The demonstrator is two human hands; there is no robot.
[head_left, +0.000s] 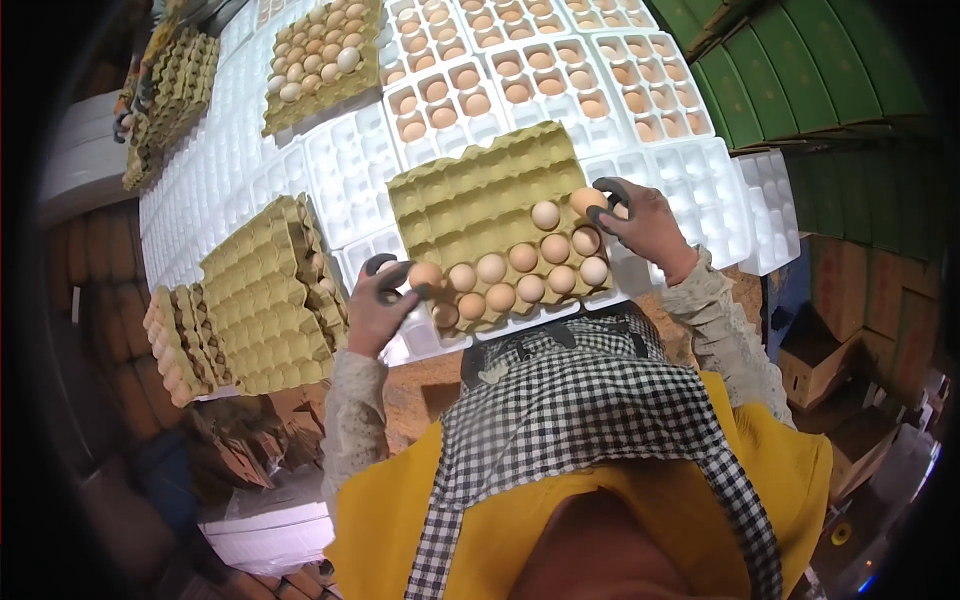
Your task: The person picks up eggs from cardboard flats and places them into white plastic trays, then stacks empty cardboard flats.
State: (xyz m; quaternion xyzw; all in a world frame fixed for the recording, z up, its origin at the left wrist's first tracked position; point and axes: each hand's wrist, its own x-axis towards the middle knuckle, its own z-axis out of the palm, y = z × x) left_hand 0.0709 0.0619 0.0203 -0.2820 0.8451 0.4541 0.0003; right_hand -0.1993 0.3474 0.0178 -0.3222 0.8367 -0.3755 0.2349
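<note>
A yellowish pulp egg tray [462,205] lies in front of me on white foam trays. Its near rows hold several brown eggs [523,257], and its far rows are bare. At the tray's near left corner, my left hand [375,312] is closed on a brown egg [425,275], with dark covers on its fingertips. My right hand [648,228] grips another brown egg [588,202] at the tray's right edge, its fingertips also covered in dark material. A paler egg [545,214] sits alone just left of that hand. What else the fingers may enclose is partly hidden.
White foam trays [350,172] spread across the work surface; those at the back right hold eggs. A loaded pulp tray [322,55] sits at the far left. Stacked pulp trays [255,300] lean at left. Green crates [790,75] and open cardboard boxes [822,355] stand at right.
</note>
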